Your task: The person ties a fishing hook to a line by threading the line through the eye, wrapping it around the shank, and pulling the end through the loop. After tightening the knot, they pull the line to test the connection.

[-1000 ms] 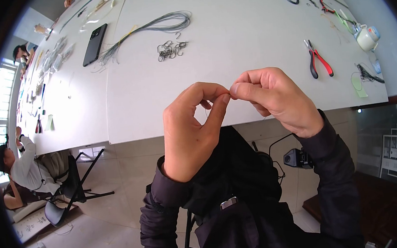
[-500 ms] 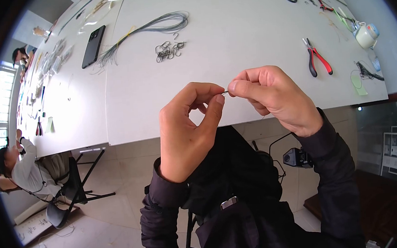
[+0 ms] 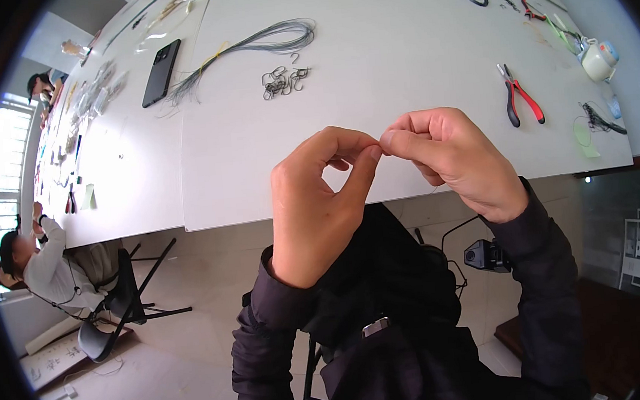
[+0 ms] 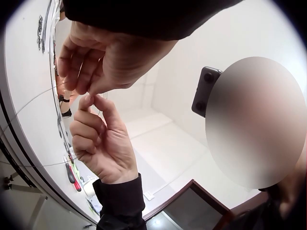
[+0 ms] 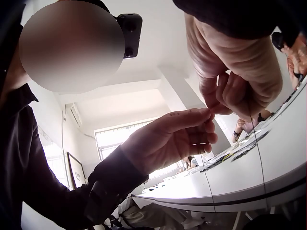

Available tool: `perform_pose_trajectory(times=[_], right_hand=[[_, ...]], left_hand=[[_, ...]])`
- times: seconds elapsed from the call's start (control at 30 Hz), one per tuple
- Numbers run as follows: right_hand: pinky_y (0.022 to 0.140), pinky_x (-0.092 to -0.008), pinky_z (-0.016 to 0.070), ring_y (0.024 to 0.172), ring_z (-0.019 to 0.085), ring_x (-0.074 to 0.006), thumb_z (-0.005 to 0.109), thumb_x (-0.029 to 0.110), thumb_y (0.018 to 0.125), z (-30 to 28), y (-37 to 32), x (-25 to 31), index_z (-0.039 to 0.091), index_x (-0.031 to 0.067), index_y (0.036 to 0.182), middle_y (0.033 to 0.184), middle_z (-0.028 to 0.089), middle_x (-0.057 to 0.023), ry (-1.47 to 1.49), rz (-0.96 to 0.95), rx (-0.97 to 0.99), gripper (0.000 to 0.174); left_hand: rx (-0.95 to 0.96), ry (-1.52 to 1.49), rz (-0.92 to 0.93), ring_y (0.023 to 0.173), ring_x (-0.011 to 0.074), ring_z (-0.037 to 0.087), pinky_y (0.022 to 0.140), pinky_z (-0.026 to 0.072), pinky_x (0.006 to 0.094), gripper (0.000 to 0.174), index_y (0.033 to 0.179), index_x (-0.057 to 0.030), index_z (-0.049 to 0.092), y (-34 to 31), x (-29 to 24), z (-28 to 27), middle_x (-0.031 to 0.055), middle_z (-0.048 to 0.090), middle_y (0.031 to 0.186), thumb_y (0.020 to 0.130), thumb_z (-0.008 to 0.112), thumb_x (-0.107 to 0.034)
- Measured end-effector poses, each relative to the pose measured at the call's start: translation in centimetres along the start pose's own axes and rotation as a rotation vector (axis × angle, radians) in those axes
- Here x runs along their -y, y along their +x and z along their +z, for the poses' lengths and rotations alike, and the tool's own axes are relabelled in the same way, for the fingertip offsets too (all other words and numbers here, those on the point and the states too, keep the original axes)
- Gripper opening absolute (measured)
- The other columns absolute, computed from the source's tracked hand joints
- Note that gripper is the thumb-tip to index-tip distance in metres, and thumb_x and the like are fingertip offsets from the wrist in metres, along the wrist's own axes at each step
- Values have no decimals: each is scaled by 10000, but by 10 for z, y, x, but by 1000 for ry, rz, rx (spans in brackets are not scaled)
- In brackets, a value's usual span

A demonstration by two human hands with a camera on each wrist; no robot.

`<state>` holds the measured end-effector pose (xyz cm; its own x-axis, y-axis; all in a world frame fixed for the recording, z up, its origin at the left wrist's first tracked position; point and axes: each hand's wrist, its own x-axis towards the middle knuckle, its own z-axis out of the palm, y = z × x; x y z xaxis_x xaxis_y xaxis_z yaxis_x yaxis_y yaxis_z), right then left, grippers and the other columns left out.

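In the head view the left hand (image 3: 324, 203) and right hand (image 3: 460, 163) meet fingertip to fingertip above the table's near edge. Each pinches with thumb and index finger. What lies between the tips is too small and covered to make out. Thin line (image 5: 258, 153) hangs below the right hand (image 5: 240, 72) in the right wrist view, and another strand (image 5: 207, 180) below the left hand (image 5: 168, 139). Beyond the hands, a small pile of dark metal hooks (image 3: 281, 83) lies on the white table (image 3: 369, 61), near a looped bundle of grey line (image 3: 276, 29).
A black phone (image 3: 162, 73) lies left of the bundle. Red-and-black pliers (image 3: 525, 97) rest at the right, with a white container (image 3: 598, 61) and dark tangled strands (image 3: 601, 119) farther right. A seated person (image 3: 47, 263) is at the far left.
A short dark piece showed between the fingertips half a second ago; now the tips are closer together and cover it. Both hands appear slightly farther right, as does the table scene.
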<state>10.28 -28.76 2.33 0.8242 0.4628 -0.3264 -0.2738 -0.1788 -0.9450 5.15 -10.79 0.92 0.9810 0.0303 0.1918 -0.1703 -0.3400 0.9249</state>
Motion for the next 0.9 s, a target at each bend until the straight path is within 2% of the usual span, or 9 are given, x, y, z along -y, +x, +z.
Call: perform_pose_trajectory(times=[0.23,0.37,0.73,0.9], right_hand=[[628,-197,400,694,511,-24,647,208,930,1,-1,4,707,-17,939,768,635,17,-19,-15,0,234],[631,-197,406,694,515,-24,644,225,942,4,-1,7,702,-24,934,776,637,13,-27,-32,0,255],[585,-187,384,665,482,-16,654,233,950,-1,-4,6,681,-19,975,752,605,27,-34,-77,34,255],[538,-196,331,608,421,-9,649,220,952,0,-3,3,677,-8,957,696,554,51,-34,-150,-29,230]], left_hand=[[29,-58,-57,821,116,655,791,517,255,67,938,50,684,0,2,-2,70,712,869,896,682,-2],[24,-83,-110,811,115,657,774,518,252,66,934,53,683,-2,1,-4,72,711,863,899,681,-4],[-54,-178,-118,766,90,625,729,488,227,84,933,42,677,-3,1,-7,56,686,819,920,678,-40],[-59,-184,-107,763,89,625,730,488,227,84,936,44,676,-3,2,-6,54,684,814,921,676,-39]])
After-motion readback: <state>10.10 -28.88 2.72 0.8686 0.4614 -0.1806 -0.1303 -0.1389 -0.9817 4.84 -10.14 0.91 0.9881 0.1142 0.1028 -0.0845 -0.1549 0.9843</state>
